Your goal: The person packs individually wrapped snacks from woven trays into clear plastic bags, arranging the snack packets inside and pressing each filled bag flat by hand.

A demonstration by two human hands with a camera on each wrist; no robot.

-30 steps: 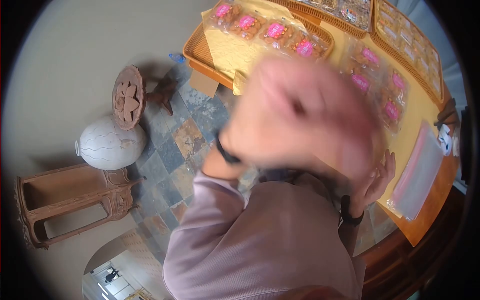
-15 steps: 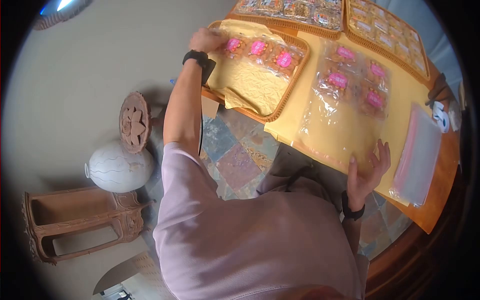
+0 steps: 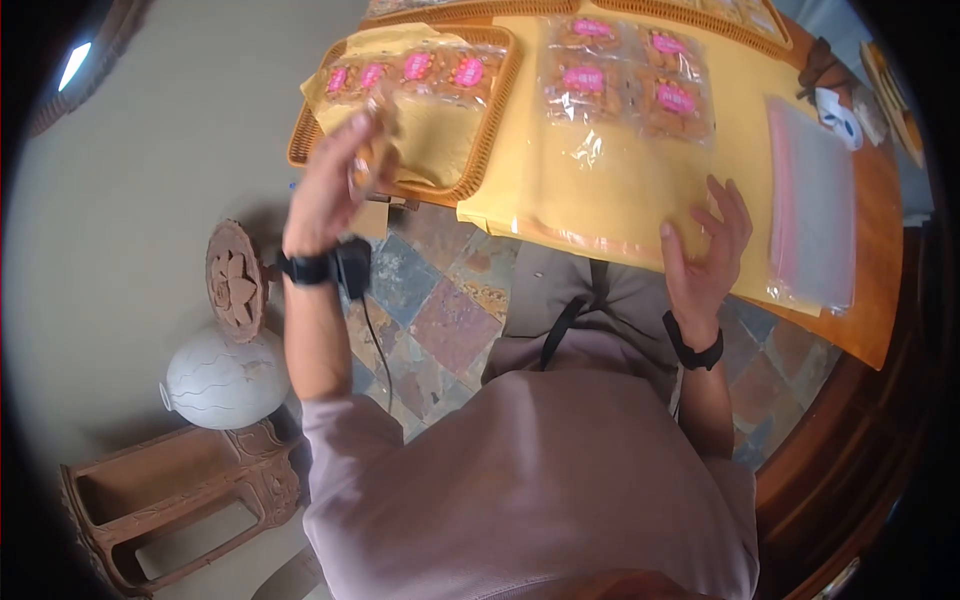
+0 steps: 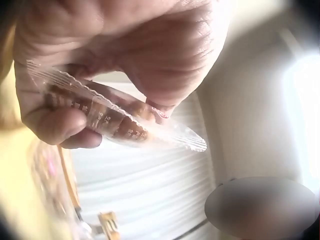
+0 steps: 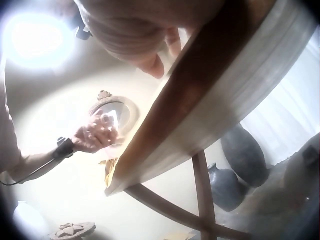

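Note:
My left hand (image 3: 325,190) pinches a small clear packet (image 3: 367,165) of brown pieces beside the wicker basket's (image 3: 492,130) near left corner. In the left wrist view, the packet (image 4: 117,117) lies between the thumb and curled fingers of the hand (image 4: 125,35). A row of pink-labelled packets (image 3: 418,68) lies along the basket's far side on yellow paper. At the table's near edge, my right hand (image 3: 710,255) rests with spread fingers by the lower right of a large clear bag (image 3: 600,195). Four such packets (image 3: 583,82) sit in the bag's far part.
A stack of flat clear bags (image 3: 815,205) lies right of the right hand, with a white object (image 3: 838,118) beyond. More filled baskets (image 3: 700,18) line the back. Left on the floor stand a white round vase (image 3: 225,378), a carved disc (image 3: 236,280) and a wooden stand (image 3: 185,480).
The left hand has come out of the basket toward the body, now with a packet in its grip. The right hand stays by the large bag. The head view has shifted.

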